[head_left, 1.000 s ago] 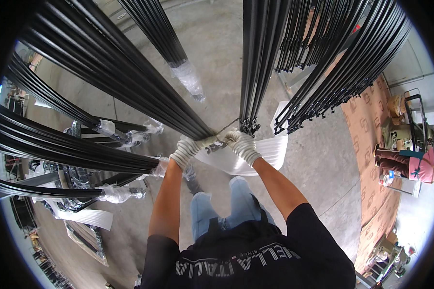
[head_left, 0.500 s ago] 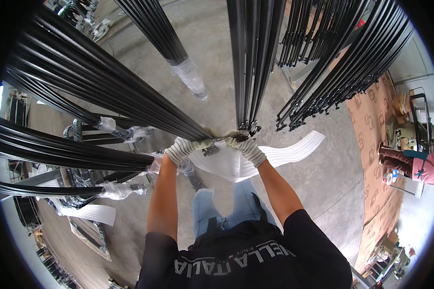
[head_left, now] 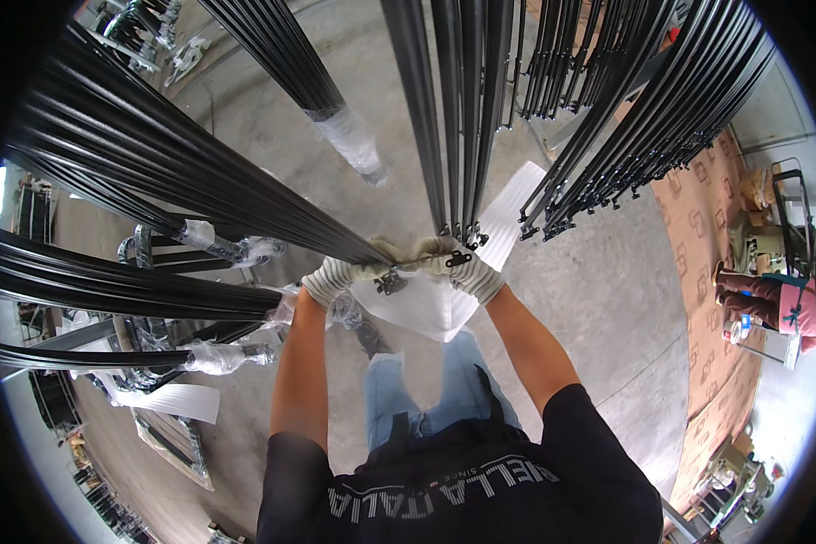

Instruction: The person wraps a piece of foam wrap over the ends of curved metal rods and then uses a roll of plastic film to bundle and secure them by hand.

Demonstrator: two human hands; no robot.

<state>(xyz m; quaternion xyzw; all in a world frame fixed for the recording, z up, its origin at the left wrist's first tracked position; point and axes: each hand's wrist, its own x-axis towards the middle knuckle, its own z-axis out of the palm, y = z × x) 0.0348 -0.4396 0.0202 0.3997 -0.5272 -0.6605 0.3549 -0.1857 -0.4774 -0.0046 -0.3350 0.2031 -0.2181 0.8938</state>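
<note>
Since those long black rods (head_left: 458,118) hang upright, both gloved hands, left hand (head_left: 333,276) and right hand (head_left: 467,267), have fingers closed on a thin wire (head_left: 417,261) at their lower ends, white sheet (head_left: 426,304) just beneath.

Both hands meet at the lower ends of hanging bars, the left hand (head_left: 328,278) beside the slanting bundle (head_left: 199,181), the right hand (head_left: 470,272) under the upright bars (head_left: 458,109), above a foam sheet (head_left: 426,304) lying on the floor (head_left: 598,299).
</note>
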